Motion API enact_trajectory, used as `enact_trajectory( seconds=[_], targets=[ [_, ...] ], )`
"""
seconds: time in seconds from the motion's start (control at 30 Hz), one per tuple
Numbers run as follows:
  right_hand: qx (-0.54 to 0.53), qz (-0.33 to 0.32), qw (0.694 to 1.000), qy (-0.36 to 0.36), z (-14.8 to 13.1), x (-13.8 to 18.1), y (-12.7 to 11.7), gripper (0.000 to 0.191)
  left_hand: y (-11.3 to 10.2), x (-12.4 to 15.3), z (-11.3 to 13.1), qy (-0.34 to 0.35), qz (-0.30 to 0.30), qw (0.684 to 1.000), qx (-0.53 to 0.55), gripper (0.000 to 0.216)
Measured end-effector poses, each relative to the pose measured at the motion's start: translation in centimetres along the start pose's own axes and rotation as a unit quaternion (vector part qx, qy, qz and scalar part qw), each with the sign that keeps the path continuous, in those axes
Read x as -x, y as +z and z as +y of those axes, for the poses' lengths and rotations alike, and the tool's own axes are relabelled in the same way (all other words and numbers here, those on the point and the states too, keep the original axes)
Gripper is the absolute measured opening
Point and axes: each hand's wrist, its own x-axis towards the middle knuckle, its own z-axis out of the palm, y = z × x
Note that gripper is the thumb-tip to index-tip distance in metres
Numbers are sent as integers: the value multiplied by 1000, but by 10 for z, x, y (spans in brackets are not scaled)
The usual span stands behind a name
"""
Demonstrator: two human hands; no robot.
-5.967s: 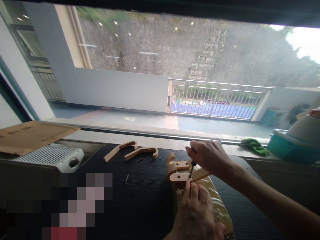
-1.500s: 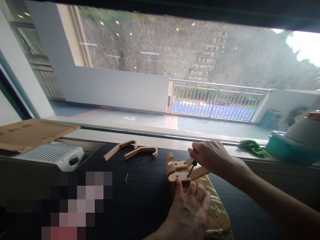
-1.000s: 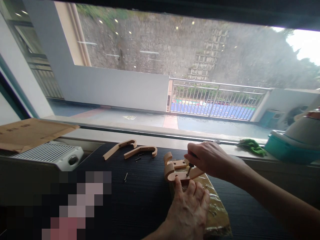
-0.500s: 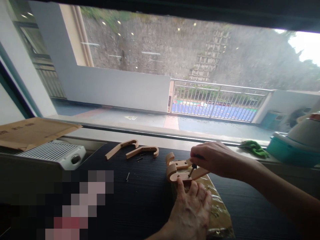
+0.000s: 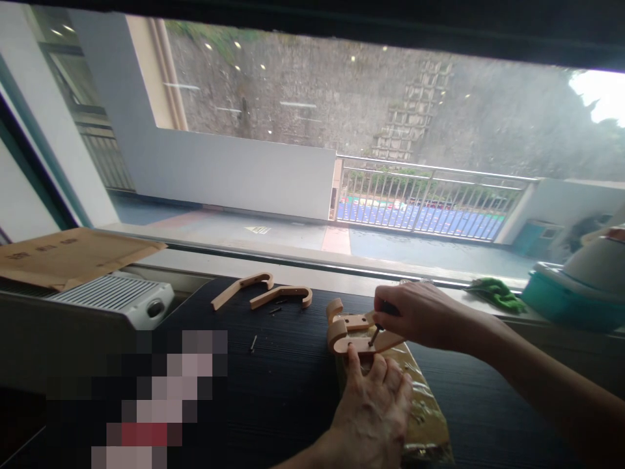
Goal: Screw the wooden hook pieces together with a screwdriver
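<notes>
My right hand [image 5: 410,316] grips a screwdriver [image 5: 377,331] with a dark handle, its shaft slanting down to a hole in a pale wooden hook [image 5: 359,346]. The fingers of my left hand [image 5: 374,407] hold the hook down from the near side, the index fingertip by its other hole. Behind it lies a second wooden hook [image 5: 357,322], partly covered by my right hand. Both rest on a block wrapped in shiny yellowish tape [image 5: 424,404].
Two more wooden hooks [image 5: 243,286] [image 5: 282,294] lie on the black table [image 5: 293,378], with loose screws [image 5: 253,343] nearby. At the left, brown cardboard [image 5: 73,257] rests on a white slatted appliance [image 5: 117,293]. A green cloth [image 5: 495,294] and teal tub [image 5: 561,296] stand right. A window closes the back.
The view has shifted slightly. My right hand has turned a little on the screwdriver, which stays at the same hole. The left hand keeps its place on the wooden hook.
</notes>
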Motion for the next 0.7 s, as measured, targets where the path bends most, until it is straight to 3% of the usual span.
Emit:
enact_trajectory(
  seconds=[0.1,0.3,0.37,0.47,0.53,0.7],
  targets=[
    [-29,-42,998,-29,1,6,-10,15,-3,0,4,-20,-3,1000,-4,59],
    [-14,-51,996,-77,2,7,-16,16,-1,10,5,-41,-19,999,20,58],
    [-10,-63,994,-89,0,11,-19,17,14,15,6,-58,17,998,-7,45],
    [5,-78,991,-110,-7,22,-26,18,45,25,11,-66,97,991,-68,44],
    [24,-87,987,-136,-12,28,-27,18,63,31,14,-25,144,985,-96,43],
    [57,-104,974,-191,-15,30,-21,12,70,39,20,-69,194,974,-98,45]
  ],
)
